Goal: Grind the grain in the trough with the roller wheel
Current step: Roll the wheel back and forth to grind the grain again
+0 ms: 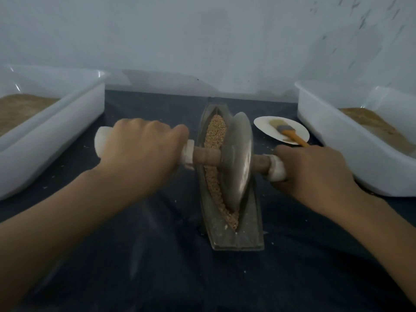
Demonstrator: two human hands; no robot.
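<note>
Head view: trough (227,235) sits at frame centre on dark cloth, long axis running from lower frame up toward the wall, narrow tip pointing away. Roller wheel (239,162) stands on edge in the groove, its axle crossing left to right. Left hand (144,145) wraps the padded left handle; right hand (315,174) curls round the right one. Grain (216,131) looks mostly whole, so grinding seems early, much left.
</note>
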